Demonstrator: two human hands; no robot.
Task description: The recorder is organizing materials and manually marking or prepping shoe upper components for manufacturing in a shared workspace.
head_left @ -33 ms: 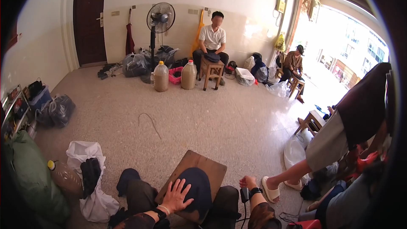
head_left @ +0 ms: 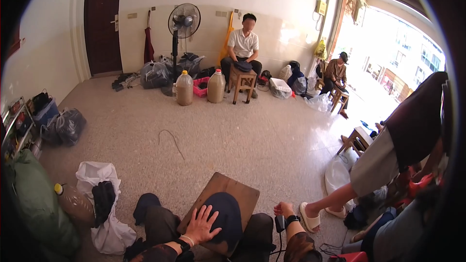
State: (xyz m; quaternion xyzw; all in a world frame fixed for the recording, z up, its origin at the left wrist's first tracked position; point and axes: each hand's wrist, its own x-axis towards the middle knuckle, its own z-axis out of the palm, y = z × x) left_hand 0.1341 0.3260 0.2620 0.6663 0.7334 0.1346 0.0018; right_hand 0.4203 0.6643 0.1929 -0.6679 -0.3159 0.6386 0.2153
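My left hand (head_left: pixel 199 225) lies flat with spread fingers on a dark navy cap (head_left: pixel 228 213). Under the cap is a worn wooden stool top (head_left: pixel 238 187), tilted between my knees. My right hand (head_left: pixel 284 208) is held beside my right knee, off the stool, with its fingers curled in. Whether anything is inside them is hidden. A small dark box (head_left: pixel 280 223) with a black cable sits against that wrist. Another dark cap (head_left: pixel 145 205) is by my left knee.
White bag (head_left: pixel 97 170) with dark cloth, brown jug (head_left: pixel 75 203) and green sack (head_left: pixel 36 204) are at left. A person in slides (head_left: pixel 310 217) stands close on the right. Ahead, a seated person (head_left: pixel 243 43) has a dark cap on a stool (head_left: pixel 242 85). A thin cord (head_left: pixel 171 138) lies on the floor.
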